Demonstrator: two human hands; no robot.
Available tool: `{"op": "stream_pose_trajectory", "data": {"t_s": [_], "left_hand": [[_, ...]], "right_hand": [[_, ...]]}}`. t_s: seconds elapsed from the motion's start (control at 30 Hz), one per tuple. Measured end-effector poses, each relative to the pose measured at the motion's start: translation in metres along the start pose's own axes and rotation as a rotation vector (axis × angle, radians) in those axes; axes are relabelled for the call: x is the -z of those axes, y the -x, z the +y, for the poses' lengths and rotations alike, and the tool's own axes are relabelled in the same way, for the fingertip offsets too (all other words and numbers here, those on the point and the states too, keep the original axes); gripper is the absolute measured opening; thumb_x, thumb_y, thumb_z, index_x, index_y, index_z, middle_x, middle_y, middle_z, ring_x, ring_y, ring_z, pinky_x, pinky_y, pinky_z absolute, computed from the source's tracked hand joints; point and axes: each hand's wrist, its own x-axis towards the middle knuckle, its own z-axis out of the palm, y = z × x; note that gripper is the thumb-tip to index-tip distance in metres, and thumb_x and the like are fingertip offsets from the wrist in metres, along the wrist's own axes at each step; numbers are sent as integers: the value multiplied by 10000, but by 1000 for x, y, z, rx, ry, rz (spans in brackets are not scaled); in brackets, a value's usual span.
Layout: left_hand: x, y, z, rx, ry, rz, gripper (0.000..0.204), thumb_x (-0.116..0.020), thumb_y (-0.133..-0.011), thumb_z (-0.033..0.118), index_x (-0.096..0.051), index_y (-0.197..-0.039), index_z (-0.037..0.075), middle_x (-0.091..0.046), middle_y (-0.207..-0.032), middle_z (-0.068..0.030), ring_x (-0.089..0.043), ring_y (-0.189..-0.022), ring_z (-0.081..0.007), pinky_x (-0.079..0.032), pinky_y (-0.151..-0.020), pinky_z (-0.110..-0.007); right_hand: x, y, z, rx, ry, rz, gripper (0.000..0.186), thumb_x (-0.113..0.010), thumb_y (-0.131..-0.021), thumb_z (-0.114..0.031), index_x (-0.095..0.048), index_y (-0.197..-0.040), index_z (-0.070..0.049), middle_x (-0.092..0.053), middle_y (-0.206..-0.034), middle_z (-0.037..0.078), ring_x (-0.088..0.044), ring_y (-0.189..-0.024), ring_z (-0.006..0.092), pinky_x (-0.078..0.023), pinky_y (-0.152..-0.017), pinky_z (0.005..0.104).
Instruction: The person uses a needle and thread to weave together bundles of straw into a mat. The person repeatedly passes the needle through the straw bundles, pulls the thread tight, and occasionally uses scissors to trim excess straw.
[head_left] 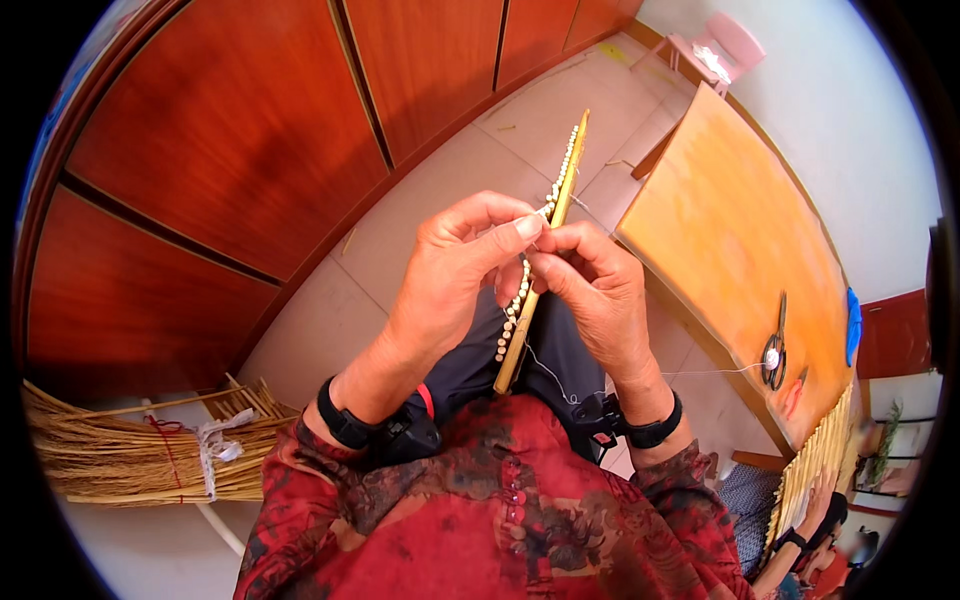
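A narrow yellow-brown strip (pixel 512 352), like split bamboo or cane, stands lengthwise over my lap. Along its left side runs a row of small pale round ends (pixel 503 338), which look like cut stalks. My left hand (pixel 445 265) is closed, thumb and forefinger pinched against the row near the middle. Facing it, my right hand (pixel 603 290) is closed in a pinch at the strip, apparently on fine white thread; the fingertips almost meet and hide the exact hold. Loose white thread (pixel 550 374) hangs below my hands and trails right toward a small white spool (pixel 771 358).
Black-handled scissors (pixel 780 335) and a red-handled tool (pixel 794 394) lie on the wooden table (pixel 720 230) at right. Bundled straw (pixel 130 460) sits at left, beside reddish cabinets (pixel 240 130). A pink chair (pixel 728 45) stands far back. Another person's hand (pixel 820 500) touches a stalk mat (pixel 812 455).
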Motion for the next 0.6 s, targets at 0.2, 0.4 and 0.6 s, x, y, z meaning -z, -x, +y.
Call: {"op": "stream_pose_trajectory", "data": {"t_s": [0.2, 0.4, 0.6], "left_hand": [[-3, 1, 9, -34, 95, 60, 111, -528, -893, 137, -554, -925, 34, -579, -885, -71, -611, -606, -156, -403, -400, -219], [-16, 5, 19, 22, 124, -20, 114, -485, -919, 147, -516, -928, 38, -565, -874, -103, -605, -534, -169, -333, -316, -187], [-20, 7, 2, 61, 139, -30, 128, -512, -908, 170, -510, -920, 42, -562, -857, -98, -580, -511, -151, -339, -323, -198]], "right_hand": [[20, 7, -12, 396, 513, 126, 108, -640, -737, 13, -613, -836, -21, -548, -726, 89, -549, -685, 203, -434, -598, 282], [66, 36, -33, 457, 843, 232, 134, -636, -721, 38, -610, -834, -30, -522, -727, 100, -523, -650, 235, -416, -582, 297], [112, 69, -48, 453, 1141, 486, 140, -631, -725, 50, -590, -835, -25, -502, -733, 105, -510, -655, 238, -397, -575, 308]]}}
